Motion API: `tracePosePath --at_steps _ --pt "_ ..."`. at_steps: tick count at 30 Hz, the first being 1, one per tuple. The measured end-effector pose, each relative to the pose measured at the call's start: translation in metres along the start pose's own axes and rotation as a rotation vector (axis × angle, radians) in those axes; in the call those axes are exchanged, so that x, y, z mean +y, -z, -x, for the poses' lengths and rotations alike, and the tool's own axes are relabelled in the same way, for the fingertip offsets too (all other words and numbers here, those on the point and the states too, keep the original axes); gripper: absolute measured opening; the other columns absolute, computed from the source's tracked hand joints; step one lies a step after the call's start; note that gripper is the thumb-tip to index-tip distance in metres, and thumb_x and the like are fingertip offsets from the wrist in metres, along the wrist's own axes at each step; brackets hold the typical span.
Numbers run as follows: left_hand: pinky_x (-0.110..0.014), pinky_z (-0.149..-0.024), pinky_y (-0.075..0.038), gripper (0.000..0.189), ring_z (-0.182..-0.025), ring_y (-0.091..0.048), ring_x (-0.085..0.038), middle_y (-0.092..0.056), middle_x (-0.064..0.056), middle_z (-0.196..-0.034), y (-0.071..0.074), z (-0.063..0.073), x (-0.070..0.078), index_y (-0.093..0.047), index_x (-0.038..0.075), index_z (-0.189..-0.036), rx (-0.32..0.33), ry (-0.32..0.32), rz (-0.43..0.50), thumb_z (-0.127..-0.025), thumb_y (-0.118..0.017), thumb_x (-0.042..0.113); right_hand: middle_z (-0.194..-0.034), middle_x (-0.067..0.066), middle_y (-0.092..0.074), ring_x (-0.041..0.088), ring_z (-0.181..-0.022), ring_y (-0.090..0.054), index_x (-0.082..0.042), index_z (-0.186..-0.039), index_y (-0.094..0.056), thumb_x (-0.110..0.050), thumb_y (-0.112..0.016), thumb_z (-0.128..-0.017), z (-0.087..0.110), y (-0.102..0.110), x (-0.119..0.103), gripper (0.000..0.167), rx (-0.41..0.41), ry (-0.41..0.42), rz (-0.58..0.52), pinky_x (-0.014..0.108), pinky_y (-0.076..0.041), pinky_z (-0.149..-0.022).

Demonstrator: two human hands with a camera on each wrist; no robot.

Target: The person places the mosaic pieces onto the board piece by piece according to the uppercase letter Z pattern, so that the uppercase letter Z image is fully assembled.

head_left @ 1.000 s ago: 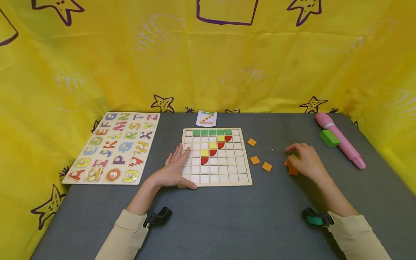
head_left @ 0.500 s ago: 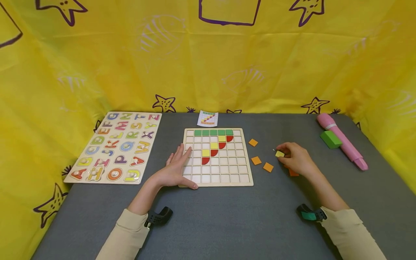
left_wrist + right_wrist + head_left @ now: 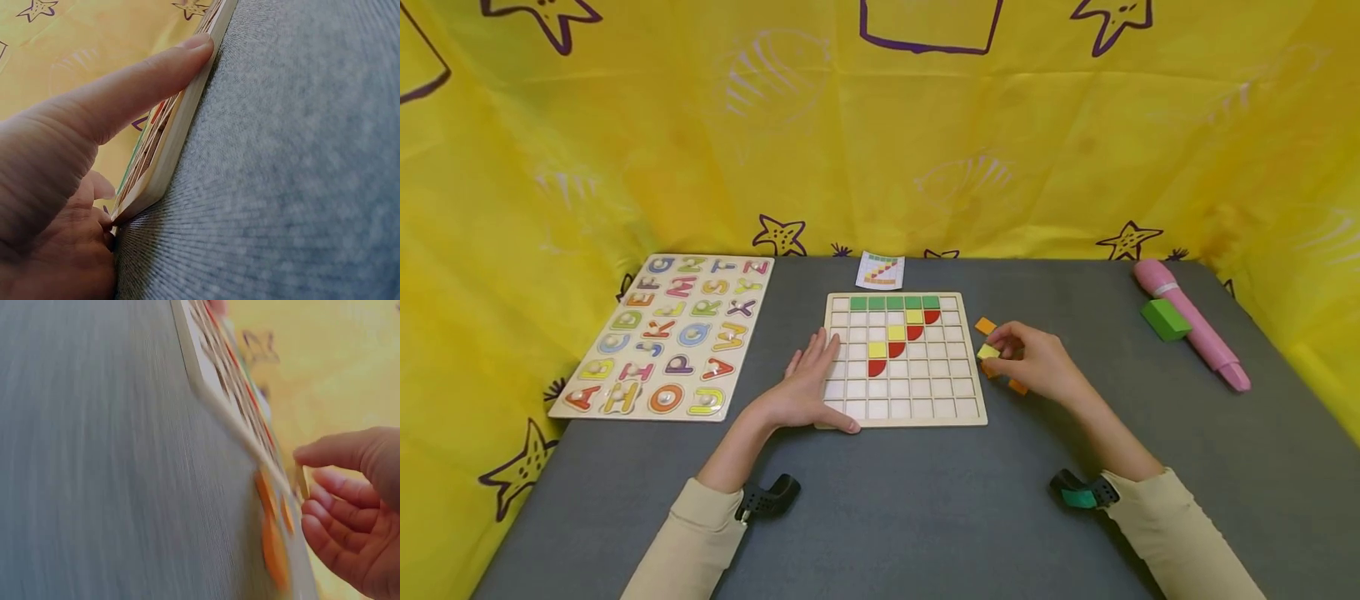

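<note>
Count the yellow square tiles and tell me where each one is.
4. On the grid board: an upper tile, a middle tile and a lower tile, stepping down leftward. A fourth tile is pinched in the right hand, which may hide others.

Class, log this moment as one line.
left hand: rests on grid board | right hand: pinches yellow tile | orange tiles: on table beside grid board
</note>
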State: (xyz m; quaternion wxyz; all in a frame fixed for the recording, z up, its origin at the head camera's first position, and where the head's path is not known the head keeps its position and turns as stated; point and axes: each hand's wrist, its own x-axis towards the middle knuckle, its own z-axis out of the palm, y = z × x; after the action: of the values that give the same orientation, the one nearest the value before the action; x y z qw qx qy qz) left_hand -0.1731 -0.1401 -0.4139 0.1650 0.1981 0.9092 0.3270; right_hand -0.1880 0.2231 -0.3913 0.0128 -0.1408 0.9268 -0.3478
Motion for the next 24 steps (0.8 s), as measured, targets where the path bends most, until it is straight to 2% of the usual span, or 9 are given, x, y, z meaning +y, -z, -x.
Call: tracePosePath --at_steps 4,10,18,24 --pt "-0.052 -0.114 0.005 0.136 -0.147 0.013 -0.033 0.013 -0.021 -0.160 0.001 0.000 0.000 -0.001 -0.003 -0.154 0.003 -0.002 0.005 -0.063 -0.090 0.044 -0.085 0.002 -0.063 0.017 -0.079 -0.059 -0.008 -0.099 -0.066 -0.020 -0.081 -0.081 -0.013 -0.024 -0.030 0.026 -0.063 0.053 -0.073 0.031 -0.049 -0.071" --pt "-0.053 -0.114 0.005 0.135 -0.146 0.014 -0.034 0.014 -0.023 -0.159 0.001 0.000 0.001 -0.002 -0.005 -0.154 0.003 -0.003 -0.005 -0.064 -0.090 0.045 -0.083 -0.001 -0.064 0.016 -0.080 -0.060 -0.011 -0.088 -0.068 -0.015 -0.082 -0.079 -0.033 -0.063 -0.067 0.017 -0.104 0.230 -0.111 0.033 -0.052 -0.076" --pt "-0.052 -0.114 0.006 0.134 -0.146 0.014 -0.034 0.014 -0.023 -0.159 0.000 0.002 0.002 -0.003 -0.005 -0.154 -0.001 -0.005 0.000 -0.065 -0.089 0.045 -0.079 0.002 -0.062 0.017 -0.074 -0.055 -0.010 -0.086 -0.067 -0.012 -0.077 -0.081 -0.051 -0.098 -0.096 0.011 -0.142 0.366 -0.026 0.028 -0.045 -0.068" --pt "-0.053 -0.114 0.006 0.133 -0.146 0.014 -0.035 0.013 -0.023 -0.159 0.000 0.002 0.002 -0.004 -0.004 -0.154 -0.002 -0.006 -0.009 -0.065 -0.089 0.046 -0.081 -0.004 -0.063 0.016 -0.081 -0.053 -0.013 -0.086 -0.068 -0.016 -0.077 -0.084 -0.056 -0.108 -0.101 0.010 -0.152 0.389 0.060 0.032 -0.044 -0.079"
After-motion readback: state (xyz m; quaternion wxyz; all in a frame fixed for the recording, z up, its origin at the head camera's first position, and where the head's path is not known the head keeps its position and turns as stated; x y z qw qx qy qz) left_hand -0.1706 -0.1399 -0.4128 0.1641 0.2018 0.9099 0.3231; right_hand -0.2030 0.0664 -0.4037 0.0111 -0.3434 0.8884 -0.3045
